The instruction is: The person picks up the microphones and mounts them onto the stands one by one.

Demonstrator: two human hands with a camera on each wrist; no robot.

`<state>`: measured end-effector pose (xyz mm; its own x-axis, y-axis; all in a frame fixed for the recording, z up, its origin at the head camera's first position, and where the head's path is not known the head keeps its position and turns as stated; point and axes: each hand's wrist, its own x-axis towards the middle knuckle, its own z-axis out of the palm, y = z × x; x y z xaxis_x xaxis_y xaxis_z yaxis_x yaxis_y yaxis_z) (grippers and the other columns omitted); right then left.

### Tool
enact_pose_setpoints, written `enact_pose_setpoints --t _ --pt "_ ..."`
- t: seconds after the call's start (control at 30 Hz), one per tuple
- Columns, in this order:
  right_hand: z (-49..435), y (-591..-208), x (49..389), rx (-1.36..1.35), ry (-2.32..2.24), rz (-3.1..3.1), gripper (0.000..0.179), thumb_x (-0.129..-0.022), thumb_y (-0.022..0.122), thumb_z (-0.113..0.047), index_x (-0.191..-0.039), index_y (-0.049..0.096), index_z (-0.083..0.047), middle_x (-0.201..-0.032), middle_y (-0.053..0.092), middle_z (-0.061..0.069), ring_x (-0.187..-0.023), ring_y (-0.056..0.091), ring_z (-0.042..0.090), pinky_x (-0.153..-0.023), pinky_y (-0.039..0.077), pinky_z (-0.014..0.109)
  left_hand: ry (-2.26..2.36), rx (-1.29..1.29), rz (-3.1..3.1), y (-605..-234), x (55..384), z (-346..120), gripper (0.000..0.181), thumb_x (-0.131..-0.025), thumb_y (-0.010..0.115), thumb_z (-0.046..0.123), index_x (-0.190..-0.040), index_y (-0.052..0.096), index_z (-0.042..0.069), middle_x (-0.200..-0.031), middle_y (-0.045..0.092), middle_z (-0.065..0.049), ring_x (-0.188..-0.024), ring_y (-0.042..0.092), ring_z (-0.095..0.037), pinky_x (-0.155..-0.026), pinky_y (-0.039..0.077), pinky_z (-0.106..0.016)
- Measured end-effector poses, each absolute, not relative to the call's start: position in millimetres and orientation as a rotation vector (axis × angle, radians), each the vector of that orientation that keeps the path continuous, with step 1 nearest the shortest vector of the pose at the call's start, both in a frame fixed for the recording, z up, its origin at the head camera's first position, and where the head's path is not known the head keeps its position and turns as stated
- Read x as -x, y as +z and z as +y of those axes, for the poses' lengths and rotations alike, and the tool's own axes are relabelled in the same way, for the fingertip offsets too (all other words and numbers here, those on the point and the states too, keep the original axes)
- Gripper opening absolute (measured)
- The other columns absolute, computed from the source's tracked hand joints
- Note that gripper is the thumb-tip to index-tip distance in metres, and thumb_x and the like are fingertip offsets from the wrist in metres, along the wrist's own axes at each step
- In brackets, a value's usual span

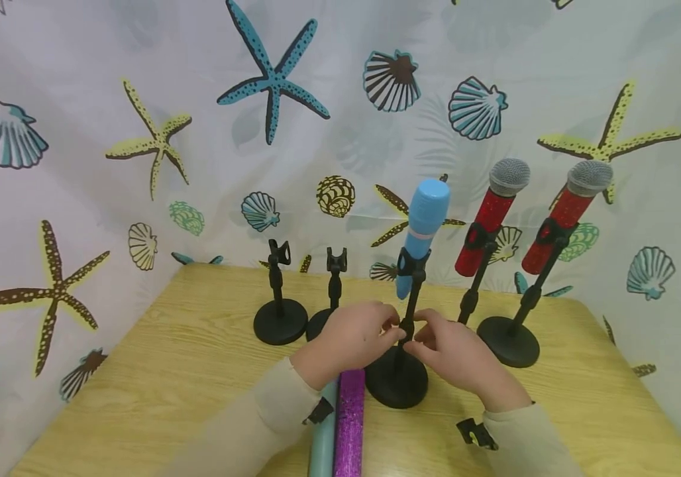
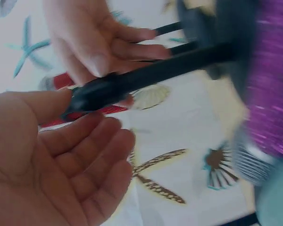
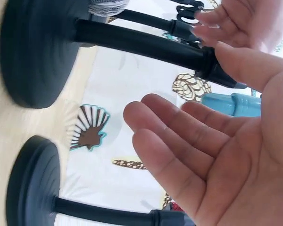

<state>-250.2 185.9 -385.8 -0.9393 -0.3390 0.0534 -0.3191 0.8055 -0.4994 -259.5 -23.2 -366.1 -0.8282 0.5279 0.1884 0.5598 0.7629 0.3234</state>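
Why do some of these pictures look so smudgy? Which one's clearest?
Left wrist view: the purple glittery handle is badly blurred, while finger creases on the left hand show better; right wrist view: brighter, with the patterned cloth pale and washed out in places, and the stand's black base a little soft; head view: clearest overall, softly lit, the red microphones easy to make out.

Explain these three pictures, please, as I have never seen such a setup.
No machine here, just a person's bare hands. The wide picture comes from a head-worn camera; the close-ups come from cameras on each wrist. The left hand pinches a black stand holding a blue microphone; the right hand is open beside it. Also on the table are two red microphones on stands, two stands without microphones, and a purple microphone and pale teal item lying side by side.
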Motion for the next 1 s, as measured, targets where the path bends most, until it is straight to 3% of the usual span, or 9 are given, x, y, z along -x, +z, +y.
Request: enact_pose_setpoints --t 0.13,0.23,0.37,0.5,0.77,1.0 --pt "190 -394 243 0.548 -0.681 2.914 0.048 -0.094 0.072 -0.039 -0.130 0.064 -0.008 -0.112 0.070 0.003 -0.101 0.068 0.024 -0.084 0.055 0.046 -0.148 1.023 -2.927 -387 251 -29 0.027 -0.098 0.064 0.048 -0.103 0.075 0.024 -0.086 0.061 0.012 -0.072 0.056 -0.003 -0.058 0.046 -0.026" --pt "189 -399 233 0.594 -0.563 2.879 0.043 -0.092 0.075 -0.038 -0.124 0.070 -0.011 -0.121 0.068 0.004 -0.111 0.065 0.026 -0.092 0.052 0.048 0.072 1.148 -2.936 -400 240 -32 0.031 -0.095 0.065 0.053 -0.102 0.076 0.025 -0.084 0.059 0.011 -0.073 0.055 -0.005 -0.067 0.048 -0.028" --pt "186 -405 222 0.718 -0.407 2.846 0.048 -0.089 0.078 -0.039 -0.124 0.071 -0.008 -0.130 0.065 0.008 -0.122 0.060 0.029 -0.100 0.047 0.050 0.247 1.294 -2.951 -406 227 -34 0.046 -0.095 0.061 0.059 -0.118 0.075 0.022 -0.108 0.068 0.010 -0.101 0.063 -0.010 -0.097 0.046 -0.033" --pt "183 -412 217 0.854 -0.307 2.820 0.050 -0.090 0.077 -0.038 -0.127 0.070 -0.005 -0.134 0.064 0.009 -0.123 0.061 0.029 -0.099 0.049 0.049 0.329 1.367 -3.009 -407 221 -33 0.054 -0.095 0.060 0.060 -0.128 0.071 0.020 -0.133 0.064 0.007 -0.128 0.055 -0.009 -0.113 0.034 -0.037" --pt "177 -419 210 0.894 -0.215 2.842 0.046 -0.089 0.077 -0.037 -0.124 0.073 -0.007 -0.133 0.065 0.010 -0.116 0.065 0.032 -0.092 0.052 0.049 0.448 1.458 -2.958 -413 220 -29 0.057 -0.092 0.062 0.060 -0.128 0.071 0.016 -0.140 0.060 0.000 -0.127 0.056 -0.009 -0.112 0.034 -0.033" --pt "178 -418 219 0.888 -0.189 2.877 0.042 -0.090 0.076 -0.037 -0.120 0.076 -0.008 -0.130 0.067 0.009 -0.110 0.068 0.034 -0.088 0.054 0.050 0.444 1.393 -3.023 -414 227 -22 0.063 -0.091 0.062 0.060 -0.135 0.067 0.015 -0.144 0.056 -0.001 -0.129 0.054 -0.008 -0.114 0.030 -0.030"
